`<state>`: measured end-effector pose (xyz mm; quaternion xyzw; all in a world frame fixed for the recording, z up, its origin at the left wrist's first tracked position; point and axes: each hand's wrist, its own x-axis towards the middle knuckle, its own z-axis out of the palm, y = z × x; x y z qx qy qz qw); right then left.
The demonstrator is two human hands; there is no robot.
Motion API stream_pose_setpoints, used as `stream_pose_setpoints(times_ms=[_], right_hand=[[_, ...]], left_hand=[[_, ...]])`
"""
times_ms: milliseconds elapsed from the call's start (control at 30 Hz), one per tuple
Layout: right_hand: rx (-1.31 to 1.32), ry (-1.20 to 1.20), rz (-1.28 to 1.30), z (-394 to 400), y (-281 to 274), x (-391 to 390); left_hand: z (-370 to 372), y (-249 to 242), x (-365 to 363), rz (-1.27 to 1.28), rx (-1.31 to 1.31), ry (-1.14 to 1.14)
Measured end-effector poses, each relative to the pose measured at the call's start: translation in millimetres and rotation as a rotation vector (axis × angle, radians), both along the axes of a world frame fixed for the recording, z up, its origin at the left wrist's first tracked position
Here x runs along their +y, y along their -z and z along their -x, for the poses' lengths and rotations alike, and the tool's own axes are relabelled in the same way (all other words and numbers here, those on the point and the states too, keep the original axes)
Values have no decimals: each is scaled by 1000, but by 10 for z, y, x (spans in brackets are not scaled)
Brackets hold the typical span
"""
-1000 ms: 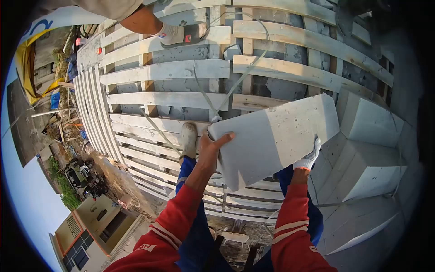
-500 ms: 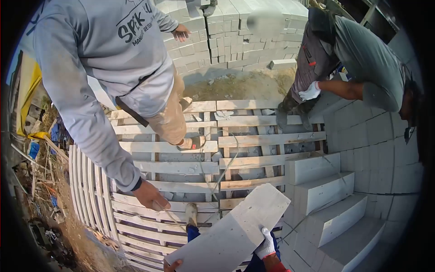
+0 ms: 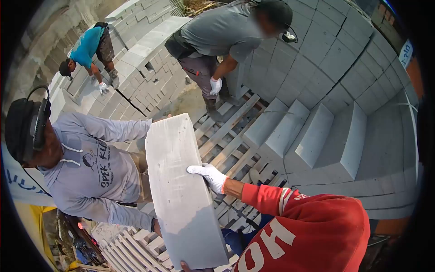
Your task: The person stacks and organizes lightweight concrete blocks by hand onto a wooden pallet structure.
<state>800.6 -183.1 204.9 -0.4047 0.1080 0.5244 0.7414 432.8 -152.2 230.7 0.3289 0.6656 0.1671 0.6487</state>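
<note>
A long pale aerated concrete block [image 3: 179,190] is held up in front of me, tilted, its broad face toward me. My right hand [image 3: 209,177], in a white knitted glove, grips its right edge, the thumb on the face and the other fingers partly hidden. At the near bottom end, my left hand [image 3: 186,267] is bare and mostly hidden, with a few fingers against the lower edge. A co-worker in a grey hooded sweatshirt [image 3: 97,158] stands at the left, one hand at the block's far end and the other at its left edge.
Stepped concrete blocks [image 3: 312,131] and a tall block stack [image 3: 303,59] stand at the right. Slatted wooden pallets [image 3: 226,149] cover the ground. A person in a grey T-shirt [image 3: 213,34] bends beyond; another in a blue shirt [image 3: 85,47] leans over a block stack.
My view has swung up and right. The block has risen from low near my legs to between me and the grey-sweatshirt co-worker, whose hands now touch it. My gloved hand stays on it.
</note>
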Motion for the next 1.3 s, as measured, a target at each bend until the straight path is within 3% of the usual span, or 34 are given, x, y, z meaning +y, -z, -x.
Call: stream_pose_setpoints(times_ms=[100, 233, 567, 633, 700, 767, 800, 867, 900, 933, 967, 1000, 1033, 1067, 1100, 1167, 1300], right_hand=[[-44, -52, 23, -104, -449, 157], [-104, 7, 20, -76, -394, 409], [-84, -91, -21, -129, 212, 715], [-233, -248, -73, -182, 277, 488], [-407, -466, -50, -309, 380, 26], [-524, -366, -20, -310, 822, -535], [-767, -412, 213, -431, 515, -1090], [-681, -429, 447, -532, 1139, -1921], [-774, -446, 619, -580, 1322, -2424], [-688, -544, 815, -652, 990, -2912], [-913, -538, 884, -607, 1110, -3446], [-794, -503, 961, -556, 1230, -3903], [-589, -373, 1051, -450, 946, -4240], [-600, -376, 1202, -335, 870, -4531], [-560, -311, 1285, -148, 793, -4793], [-482, -119, 1405, 208, 641, -5118], [-374, 261, 1555, 1205, 988, -5212]], left_hand=[[-51, -128, 1, -66, -7, -18], [-114, -181, -2, -149, -17, -48], [-681, 29, 70, -431, -78, -186], [-916, 119, 159, -517, -110, -223], [-1215, 257, 276, -564, -175, -261], [-1585, 376, 409, -558, -289, -316], [-1792, 443, 488, -444, -416, -367], [-2195, 672, 805, -330, -565, -419], [-2350, 924, 1054, -298, -716, -371], [-2487, 1157, 1240, -258, -859, -319], [-2677, 1372, 1350, -242, -869, -310], [-2912, 1570, 1439, -555, -617, -73], [-3072, 1598, 1463, -833, -266, 252], [-3242, 1626, 1482, -1127, 127, 483], [-3471, 1521, 1506, -1126, 75, 575], [-4173, 1172, 1370, -197, -258, -35], [-4438, 1142, 542, -357, -226, 466]])
